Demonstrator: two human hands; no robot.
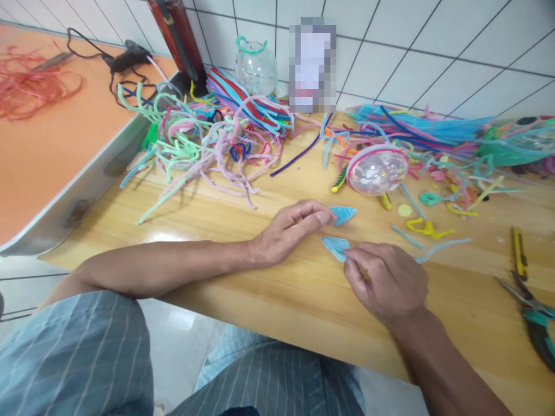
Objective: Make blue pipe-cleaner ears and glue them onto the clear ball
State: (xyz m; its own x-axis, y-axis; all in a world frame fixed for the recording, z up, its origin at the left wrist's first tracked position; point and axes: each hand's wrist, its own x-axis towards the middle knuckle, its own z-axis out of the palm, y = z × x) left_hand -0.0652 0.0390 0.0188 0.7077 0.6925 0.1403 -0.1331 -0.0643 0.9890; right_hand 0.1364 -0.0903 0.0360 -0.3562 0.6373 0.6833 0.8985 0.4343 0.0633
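Between the thumb and fingers of my left hand (292, 231) is one end of a blue leaf-shaped pipe-cleaner piece (344, 215), its pointed end facing right. My right hand (385, 277) pinches a second, similar blue pipe-cleaner piece (335, 245), whose tip points up and left. The two pieces are close together but apart, just above the wooden table (260, 294). Loose light-blue pipe-cleaner lengths (444, 248) lie past my right hand, near a bent yellow pipe cleaner (429, 228).
Piled pipe cleaners (208, 138) spread over the back left, and a blue bundle (433, 124) lies at the back right. A clear plastic dome with a pink rim (377, 170) sits beyond my hands. Pliers (535, 318) and a yellow cutter (519, 254) lie at right.
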